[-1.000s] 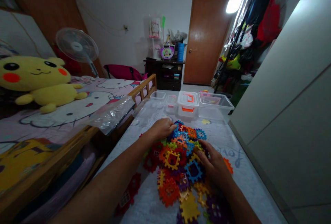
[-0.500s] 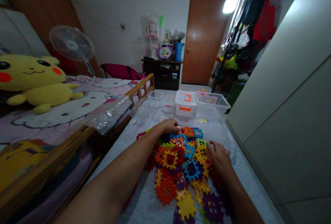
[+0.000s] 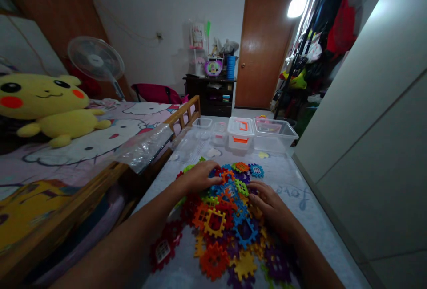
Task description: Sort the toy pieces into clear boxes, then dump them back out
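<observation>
A heap of colourful plastic interlocking tiles [image 3: 228, 206] with notched edges lies on the pale bed sheet [image 3: 276, 175]. My left hand [image 3: 203, 177] rests on the far left part of the heap, fingers stretched over red and blue tiles. At the right side my right hand [image 3: 267, 199] touches the heap, its fingers extended beside a lime green tile [image 3: 241, 187]. Near the front lie an orange gear-shaped tile [image 3: 214, 261] and a yellow tile [image 3: 244, 266]. A dark red tile with a white window [image 3: 163, 250] sits apart at the left.
Behind the heap stand a lidded clear box with orange latches [image 3: 240, 133] and an open clear bin [image 3: 275, 134]. A wooden bed rail [image 3: 183, 117] runs along the left, and a pale cabinet [image 3: 367, 146] borders the right. A yellow plush toy [image 3: 63, 120] sits on the neighbouring bed.
My left hand has drawn back toward me and left. My right hand has moved inward to the left. The tiles between them have shifted and bunched closer together.
</observation>
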Motion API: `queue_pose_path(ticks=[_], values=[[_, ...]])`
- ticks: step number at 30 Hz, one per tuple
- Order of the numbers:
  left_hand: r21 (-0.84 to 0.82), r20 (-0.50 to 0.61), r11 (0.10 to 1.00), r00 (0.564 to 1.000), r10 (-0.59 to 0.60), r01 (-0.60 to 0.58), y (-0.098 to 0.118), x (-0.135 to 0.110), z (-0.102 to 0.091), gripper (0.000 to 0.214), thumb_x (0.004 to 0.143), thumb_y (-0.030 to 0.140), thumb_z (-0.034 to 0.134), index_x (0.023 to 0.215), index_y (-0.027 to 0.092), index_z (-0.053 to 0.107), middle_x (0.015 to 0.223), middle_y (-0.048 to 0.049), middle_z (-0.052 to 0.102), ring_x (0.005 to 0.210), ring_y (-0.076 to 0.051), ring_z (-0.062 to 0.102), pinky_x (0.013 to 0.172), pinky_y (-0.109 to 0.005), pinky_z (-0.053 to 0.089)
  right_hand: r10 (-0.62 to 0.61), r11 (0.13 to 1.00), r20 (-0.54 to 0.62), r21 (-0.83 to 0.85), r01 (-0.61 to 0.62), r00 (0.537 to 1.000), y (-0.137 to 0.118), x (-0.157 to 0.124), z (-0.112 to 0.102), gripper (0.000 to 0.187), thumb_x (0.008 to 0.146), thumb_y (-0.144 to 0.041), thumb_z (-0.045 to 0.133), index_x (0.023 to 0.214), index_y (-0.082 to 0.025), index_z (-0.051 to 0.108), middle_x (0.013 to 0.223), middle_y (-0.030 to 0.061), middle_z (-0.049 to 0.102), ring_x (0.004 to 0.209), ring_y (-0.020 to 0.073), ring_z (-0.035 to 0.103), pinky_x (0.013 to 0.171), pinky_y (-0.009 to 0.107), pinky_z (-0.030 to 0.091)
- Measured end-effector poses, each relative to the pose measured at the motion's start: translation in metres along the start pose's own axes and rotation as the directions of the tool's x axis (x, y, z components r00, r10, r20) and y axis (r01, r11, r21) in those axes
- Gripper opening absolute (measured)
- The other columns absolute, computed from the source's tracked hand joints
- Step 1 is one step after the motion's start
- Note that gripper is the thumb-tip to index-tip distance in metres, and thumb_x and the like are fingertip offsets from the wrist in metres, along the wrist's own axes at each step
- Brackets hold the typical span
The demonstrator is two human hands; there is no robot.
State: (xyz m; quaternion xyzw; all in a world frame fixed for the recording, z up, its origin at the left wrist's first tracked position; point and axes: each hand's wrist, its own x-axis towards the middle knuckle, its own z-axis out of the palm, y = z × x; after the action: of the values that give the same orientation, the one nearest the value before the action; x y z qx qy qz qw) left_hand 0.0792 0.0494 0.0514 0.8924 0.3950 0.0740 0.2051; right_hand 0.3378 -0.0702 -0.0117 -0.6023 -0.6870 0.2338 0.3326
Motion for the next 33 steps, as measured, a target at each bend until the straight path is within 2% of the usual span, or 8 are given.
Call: queue_pose_path(ticks=[3,7,14,17,22,25,29,33], values=[[-0.114,-0.183,0.993,0.983,0.018,-0.039,0.002,-0.041,-0.009,0.049,0.084,0.046,0.056,0.127,0.022,0.056,0.134,-0.0093,0.057,0.125,-0.026,0.052,0.108,-0.037,0.038,-0.004,1.0,-0.054,-0.017,0.003,0.999,0.004,0.023,-0.014,0.039,0.09,-0.049,0.048,0.108,-0.022,0.07,0.126,0.0093,0.065,0.122,0.0265,0.056,0.107,0.046,0.04],[-0.138,-0.272,0.987,0.955,-0.115,0.079,-0.012,-0.107,0.001,0.065,0.078,0.056,0.061,0.136,0.03,0.05,0.151,-0.0076,0.041,0.14,-0.031,0.035,0.117,-0.046,0.028,0.072,0.988,-0.081,-0.13,-0.083,0.994,0.012,0.071,-0.023,0.043,0.089,-0.049,0.049,0.113,-0.019,0.069,0.124,0.0119,0.066,0.121,0.0269,0.056,0.107,0.044,0.04],[-0.031,-0.247,0.959,0.927,-0.282,0.283,-0.055,-0.193,0.087,0.127,0.043,0.064,0.084,0.152,0.035,0.026,0.161,-0.0127,0.021,0.144,-0.047,0.021,0.112,-0.062,0.028,0.106,0.983,0.024,-0.152,-0.101,0.994,0.012,0.108,0.008,0.045,0.083,-0.056,0.058,0.112,-0.023,0.069,0.121,0.0079,0.069,0.119,0.0278,0.058,0.104,0.042,0.04],[-0.012,-0.245,0.947,0.918,-0.313,0.32,-0.055,-0.195,0.108,0.127,0.047,0.068,0.081,0.154,0.032,0.022,0.161,-0.0152,0.019,0.144,-0.047,0.019,0.114,-0.062,0.025,0.072,0.989,0.112,-0.136,-0.056,0.991,0.005,0.101,0.02,0.042,0.082,-0.053,0.06,0.111,-0.024,0.07,0.12,0.0064,0.07,0.119,0.0277,0.058,0.105,0.043,0.04],[-0.079,-0.276,0.964,0.924,-0.264,0.252,-0.035,-0.167,0.105,0.117,0.067,0.062,0.073,0.156,0.027,0.006,0.163,-0.0161,0.011,0.146,-0.041,0.018,0.115,-0.057,0.027,0.023,0.997,0.235,-0.08,-0.004,0.972,-0.008,0.083,0.023,0.043,0.08,-0.046,0.061,0.116,-0.022,0.069,0.12,0.0065,0.07,0.113,0.027,0.062,0.101,0.043,0.045],[-0.111,-0.289,0.97,0.927,-0.241,0.218,-0.027,-0.152,0.095,0.12,0.067,0.062,0.074,0.156,0.026,0.003,0.162,-0.0178,0.013,0.147,-0.041,0.016,0.115,-0.058,0.025,-0.005,1.0,0.303,-0.016,0.01,0.953,-0.015,0.072,0.014,0.043,0.081,-0.046,0.059,0.115,-0.023,0.068,0.118,0.005,0.071,0.109,0.0254,0.064,0.098,0.042,0.049],[-0.122,-0.23,0.981,0.958,-0.174,0.149,-0.027,-0.138,0.07,0.123,0.054,0.069,0.079,0.154,0.03,0.019,0.161,-0.0151,0.014,0.146,-0.043,0.014,0.116,-0.06,0.021,-0.053,0.997,0.336,0.072,0.03,0.94,-0.017,0.054,-0.007,0.048,0.078,-0.053,0.06,0.115,-0.022,0.069,0.134,0.008,0.062,0.125,0.0283,0.055,0.109,0.046,0.039],[-0.195,-0.293,0.965,0.929,-0.226,0.174,-0.044,-0.109,0.038,0.07,0.085,0.06,0.053,0.144,0.024,0.041,0.156,-0.0122,0.027,0.145,-0.032,0.025,0.117,-0.048,0.027,0.037,0.999,0.224,0.031,-0.045,0.974,-0.004,0.027,-0.033,0.051,0.08,-0.06,0.059,0.117,-0.026,0.067,0.144,0.0073,0.053,0.132,0.0292,0.048,0.112,0.048,0.036]])
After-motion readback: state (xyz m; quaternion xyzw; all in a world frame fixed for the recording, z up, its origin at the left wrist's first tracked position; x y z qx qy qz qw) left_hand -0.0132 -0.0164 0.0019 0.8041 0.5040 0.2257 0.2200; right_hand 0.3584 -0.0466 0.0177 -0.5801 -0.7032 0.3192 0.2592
